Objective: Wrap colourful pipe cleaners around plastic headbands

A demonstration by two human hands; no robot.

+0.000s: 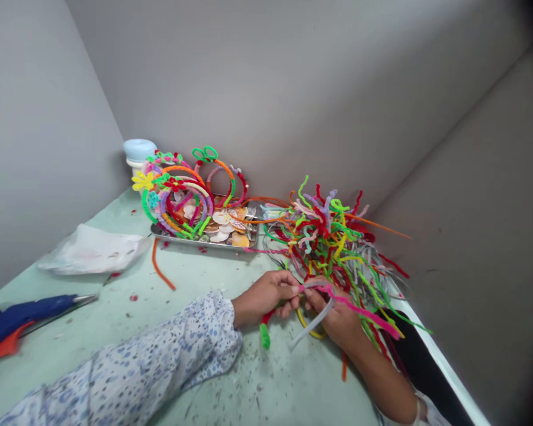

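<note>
My left hand (270,294) is closed, its thumb and fingers pinching a thin grey headband (313,325). Below that hand hangs a fuzzy end in red and green (265,335), apparently part of the same band. Close beside it, my right hand (337,316) is closed on a pink pipe cleaner (364,312) where it meets the band. The pipe cleaner's loose length trails off to the right over my wrist. The bare grey end of the band curves down in front of my right hand. My fingers partly hide the spot where pink and grey meet.
A tangled heap of colourful pipe cleaners (333,236) lies just beyond my right hand. Finished wrapped headbands (186,195) rest on a metal tray (204,243) of cut-out pieces. At left are a plastic bag (95,249) and a blue glue gun (31,316). Walls border the table.
</note>
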